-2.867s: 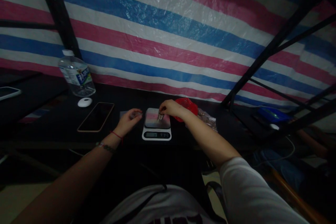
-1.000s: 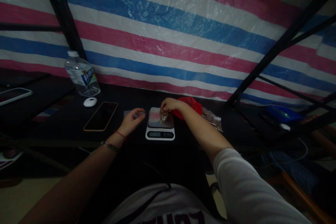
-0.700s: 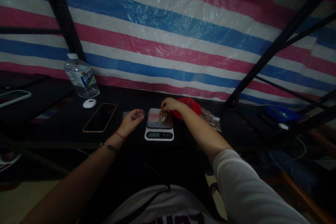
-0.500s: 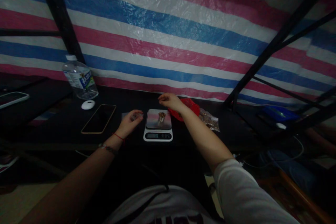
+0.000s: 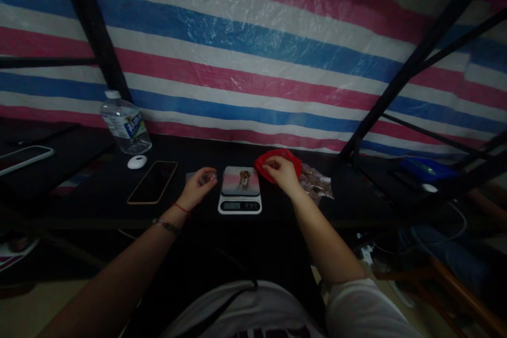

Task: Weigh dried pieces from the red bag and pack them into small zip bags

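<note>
Right hand (image 5: 282, 173) has left the scale (image 5: 240, 190) and moved off to its right, now resting over the red bag (image 5: 277, 162) with fingers curled loosely inward; whether it grips anything there cannot be told in the dim light. Left hand (image 5: 198, 187) unchanged, just left of the scale, thumb and fingertips pinched narrow on a small clear bag (image 5: 201, 175) lying on the tabletop. Small cup (image 5: 245, 176) of brownish bits stands alone on the scale's platform, between the two hands, touched by neither. Scale sits near the front edge of the tabletop, middle. Clear packet (image 5: 317, 185) of brownish bits lies just right of the right hand. Phone (image 5: 152, 181), white puck (image 5: 137, 161) and water bottle (image 5: 125, 123) sit toward the left end
</note>
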A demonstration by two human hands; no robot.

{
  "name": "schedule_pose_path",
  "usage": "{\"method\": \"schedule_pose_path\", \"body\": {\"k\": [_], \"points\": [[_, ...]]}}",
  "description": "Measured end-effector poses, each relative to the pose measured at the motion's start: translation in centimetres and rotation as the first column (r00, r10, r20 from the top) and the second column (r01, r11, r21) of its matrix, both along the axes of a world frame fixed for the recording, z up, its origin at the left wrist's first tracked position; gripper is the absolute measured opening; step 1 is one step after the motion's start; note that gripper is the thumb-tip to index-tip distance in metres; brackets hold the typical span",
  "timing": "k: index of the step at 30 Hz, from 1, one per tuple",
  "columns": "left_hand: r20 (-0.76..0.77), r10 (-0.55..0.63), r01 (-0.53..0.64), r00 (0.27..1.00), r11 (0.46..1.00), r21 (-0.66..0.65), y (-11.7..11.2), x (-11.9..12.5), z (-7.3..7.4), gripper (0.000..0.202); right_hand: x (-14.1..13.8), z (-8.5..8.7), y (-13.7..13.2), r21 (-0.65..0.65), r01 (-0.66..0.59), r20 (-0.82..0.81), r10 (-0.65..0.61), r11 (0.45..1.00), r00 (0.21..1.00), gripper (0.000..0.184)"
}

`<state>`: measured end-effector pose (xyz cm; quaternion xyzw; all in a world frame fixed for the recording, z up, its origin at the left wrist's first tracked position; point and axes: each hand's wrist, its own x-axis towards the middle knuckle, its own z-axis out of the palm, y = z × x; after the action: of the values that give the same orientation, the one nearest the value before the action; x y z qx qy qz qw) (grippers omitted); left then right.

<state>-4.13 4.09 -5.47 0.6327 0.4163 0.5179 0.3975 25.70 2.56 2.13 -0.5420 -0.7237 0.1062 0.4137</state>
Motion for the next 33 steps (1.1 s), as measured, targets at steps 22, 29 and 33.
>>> {"method": "schedule_pose_path", "body": {"k": [22,29,33], "points": [[-0.196,0.016,-0.024,0.981,0.999,-0.037,0.0,0.2,0.3,0.053,-3.8,-2.8,0.1,-0.062,-0.099,0.24,0.111,0.993,0.964,0.054],[-0.254,-0.012,0.029,0.967,0.998,0.064,-0.5,0.3,0.8,0.035,-5.0,-3.5,0.9,-0.073,-0.081,0.229,0.096,0.994,0.969,0.034],[-0.348,-0.024,0.066,0.937,0.992,0.109,-1.2,0.9,1.4,0.033,-5.5,-3.2,-0.6,-0.043,-0.139,0.047,0.141,0.989,0.989,0.038]]}}
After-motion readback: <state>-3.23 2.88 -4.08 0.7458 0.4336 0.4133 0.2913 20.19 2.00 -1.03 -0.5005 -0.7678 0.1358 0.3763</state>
